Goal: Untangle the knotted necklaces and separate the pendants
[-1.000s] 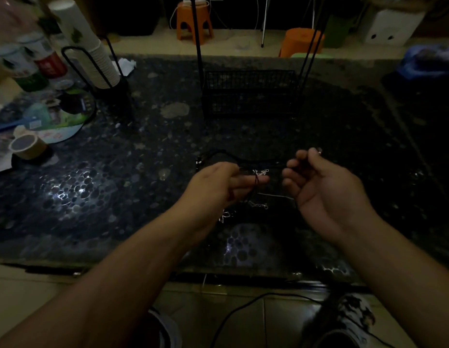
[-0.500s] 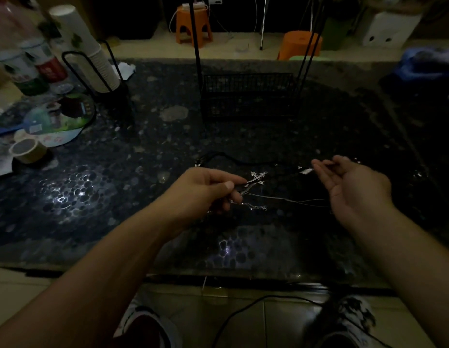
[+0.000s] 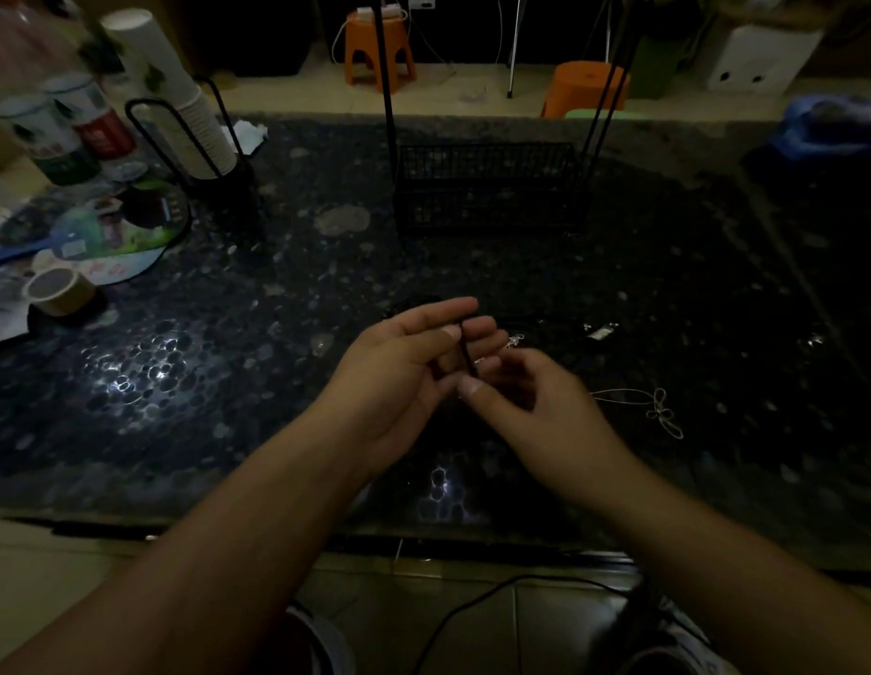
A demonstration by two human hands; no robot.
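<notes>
Both forearms are bare, with no sleeves, watch or rings showing on the left hand (image 3: pixel 404 362) or right hand (image 3: pixel 545 411).

Black cord (image 3: pixel 467 353) standing upright at the centre, silver chain (image 3: pixel 659 411) lying looped at three o'clock, small silver pendant (image 3: pixel 601 331) resting at two o'clock

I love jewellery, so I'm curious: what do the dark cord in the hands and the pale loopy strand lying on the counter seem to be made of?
The dark cord, pinched between both hands, looks like matte black string or leather: it gives no glint. The pale strand on the counter looks like thin silvery metal chain or wire, since it catches the light; too dim to be sure. The counter seems polished speckled stone, with glossy reflections.
</notes>
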